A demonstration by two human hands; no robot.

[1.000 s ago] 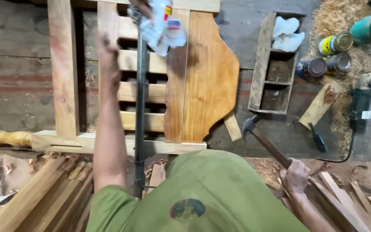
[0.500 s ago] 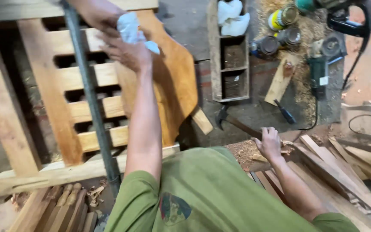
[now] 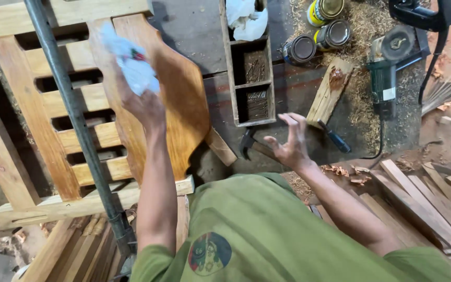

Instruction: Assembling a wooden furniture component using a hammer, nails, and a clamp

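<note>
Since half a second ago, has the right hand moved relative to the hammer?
Yes. The right hand has lifted off the wood scraps and swung forward; it now hovers open just right of the hammer.

Floor (image 3: 194, 36), 3 tins (image 3: 300, 48), hammer (image 3: 247, 142)

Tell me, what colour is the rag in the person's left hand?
White, with a small red spot; the rag shows in the head view.

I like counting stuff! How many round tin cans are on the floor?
3. One yellow can at the top edge, one can just below it, one can left of that, beside the wooden tray. Others may be out of frame.
</note>
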